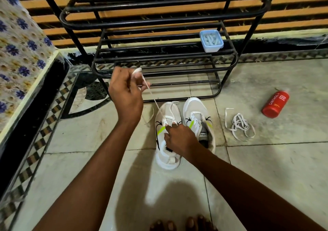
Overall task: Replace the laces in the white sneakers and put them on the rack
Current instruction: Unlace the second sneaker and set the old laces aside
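A pale tiled floor (266, 168) with a checkered black-and-brown border runs up to a wall of orange slats, and a black metal shoe rack (159, 18) stands against that wall. On one of the rack's lower shelves, at the right end, sits a small light-blue plastic box (211, 40) with white pieces inside. At the left edge is a surface covered in a cloth (21, 41) with blue flowers.

Two white sneakers stand side by side on the floor just in front of the rack, toes toward it. The left sneaker (167, 142) has black and neon-yellow markings, and a white lace (152, 96) is threaded through its upper eyelets. The left hand (126, 92) is raised above the floor, fingers curled round this lace, which is wound over a finger and runs taut down to the shoe. The right hand (179, 136) rests on the left sneaker's tongue area, fingertips pinching the lace at the eyelets. The right sneaker (197, 117) is already laced; a grey tab inside its opening carries lettering that is too small to read surely.

To the right of the shoes a loose white lace (239, 124) lies tangled on the tiles. Farther right lies a red bottle (276, 104) on its side, printed "CINTHOL" and "FOAM BODY WASH". Bare toes (182, 223) show at the bottom edge.
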